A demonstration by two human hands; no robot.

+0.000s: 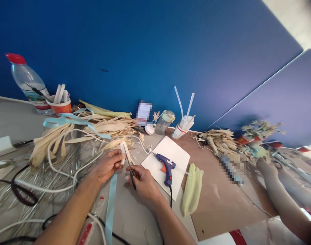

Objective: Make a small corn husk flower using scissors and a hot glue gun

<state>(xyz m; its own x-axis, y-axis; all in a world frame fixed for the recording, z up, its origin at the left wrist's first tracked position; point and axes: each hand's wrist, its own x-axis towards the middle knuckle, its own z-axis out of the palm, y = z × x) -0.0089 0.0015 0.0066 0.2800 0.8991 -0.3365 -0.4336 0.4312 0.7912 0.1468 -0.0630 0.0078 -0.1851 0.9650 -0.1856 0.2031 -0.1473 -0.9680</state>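
Note:
My left hand (111, 166) pinches a small white piece (123, 149) upright between thumb and fingers. Close beside it on the right, my right hand (141, 180) grips a dark, slim tool (132, 177), its tip pointing up at a pale husk strip (128, 153). What kind of tool it is cannot be made out. A blue glue gun (167, 166) with an orange trigger lies on a white sheet (179, 151) right of my hands. Light green husks (192, 190) lie beside the sheet. Below my left hand a light blue ribbon (111, 207) hangs or lies on the table.
Dried husks (111, 127), white cable (49, 153) and thin wires (30, 204) cover the left side. Along the blue partition (145, 51) stand a red-capped bottle (30, 81), an orange cup (61, 107), a jar (164, 124) and a cup of sticks (179, 131). Another person's arms (275, 190) are at right.

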